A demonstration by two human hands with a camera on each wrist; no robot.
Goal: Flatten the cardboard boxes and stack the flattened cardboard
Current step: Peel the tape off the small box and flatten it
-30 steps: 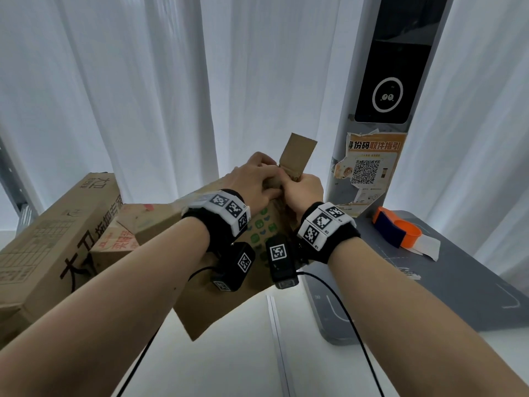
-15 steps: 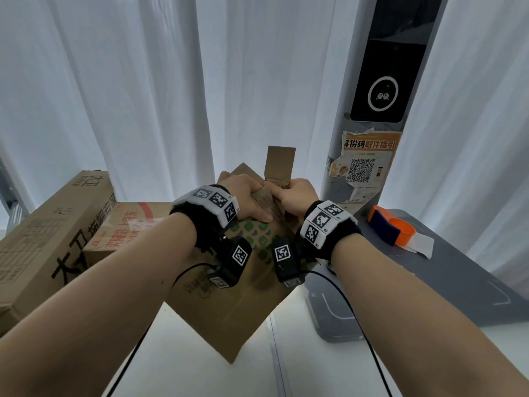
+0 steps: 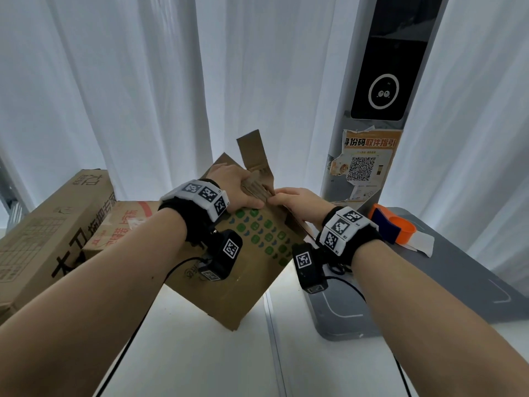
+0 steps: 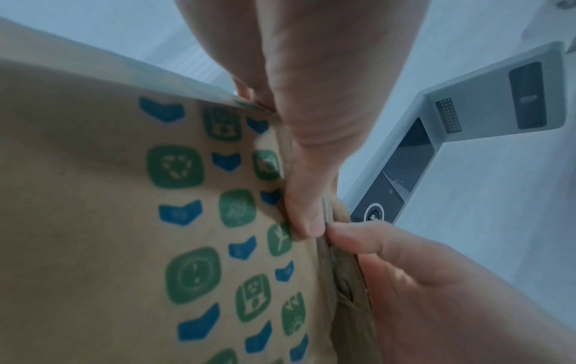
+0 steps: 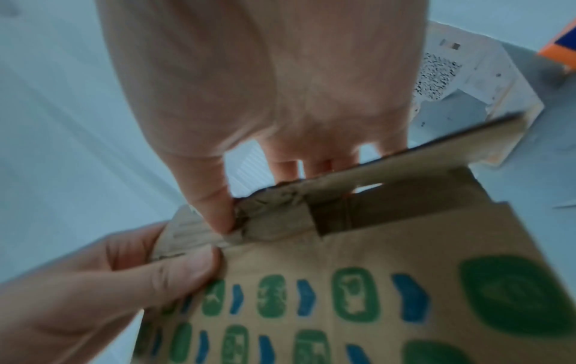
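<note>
— What have they got hold of there?

— A cardboard box (image 3: pixel 229 270), brown with green and blue icons printed on one face. It is held up off the white surface (image 3: pixel 186 353), tilted so one corner points down at about 6 o'clock, right in the middle of the scene.

— And the hands?

— Both meet at its upper edge. The left hand (image 3: pixel 237 187) is clamped over the top, thumb on the printed face and fingers (image 4: pixel 304 216) curled round torn, crumpled cardboard at the rim. The right hand (image 3: pixel 297 203) sits touching it at 3 o'clock, pinching the same ragged edge, thumb in front, the other fingers (image 5: pixel 215 209) behind the flap. The two thumbs almost touch.

— Is the box flat?

— Partly squashed. One narrow flap (image 3: pixel 253 150) stands up above the hands at 12 o'clock.

— Anything else about?

— At 9 o'clock a long carton (image 3: pixel 43 239) with black lettering lies on its side, and a smaller box with red print (image 3: pixel 120 224) is tucked between it and the held one. At 3 o'clock a grey platform (image 3: pixel 458 282) carries an orange and blue tape dispenser (image 3: pixel 392 224) beside a scrap of white paper (image 3: pixel 420 243). Behind that, at about 1 o'clock, a grey post (image 3: pixel 337 173) bears a dark screen (image 3: pixel 383 90) and a poster with a QR code (image 3: pixel 363 164). White curtains (image 3: pixel 128 96) hang all along the back.
</note>
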